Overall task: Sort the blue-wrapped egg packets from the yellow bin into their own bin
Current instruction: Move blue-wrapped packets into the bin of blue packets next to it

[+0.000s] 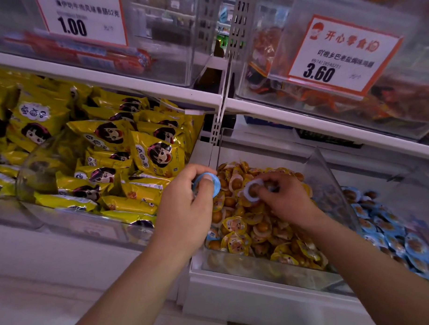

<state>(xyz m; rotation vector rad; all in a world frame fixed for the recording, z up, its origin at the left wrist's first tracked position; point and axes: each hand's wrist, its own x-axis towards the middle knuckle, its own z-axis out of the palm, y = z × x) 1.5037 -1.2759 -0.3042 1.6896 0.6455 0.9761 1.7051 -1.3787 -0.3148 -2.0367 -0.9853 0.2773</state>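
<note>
Over the yellow bin (261, 265), both hands at work. Landmark = that clear bin, lower shelf, middle, heaped with small yellow-wrapped egg packets (235, 226); too many to count.

Left hand (186, 212): at the bin's left edge, fingers curled round blue-wrapped egg packets (213, 186). At least one blue rim shows past the thumb; a second may sit behind it, can't tell the count. Grip clamped on them.

Right hand (283, 199): above the bin's heap, toward its back, fingertips pinching one pale-blue-rimmed packet (252, 190), brown egg showing through its top. Packet sits at or just above the top of the pile; contact with the heap below can't be judged. Grip clamped on that one.

Right of the yellow bin, past its clear side wall: a second bin (403, 180) holding blue-wrapped packets (391, 231), a couple dozen or more, blurred, not countable.

Left of the yellow bin: another clear bin (72, 223) piled with big yellow pouches (157, 154) printed with a cartoon face; many, roughly twenty visible.

Shelf above the yellow bin: two clear bins. Upper left one (181, 66) holds red-wrapped sausages, price card (82, 18) reads 1.00. Upper right one (303, 98) holds orange-brown snack packs, price card (343, 55) reads 3.60. Two price cards total.

Both forearms bare, reaching in from the bottom edge.
</note>
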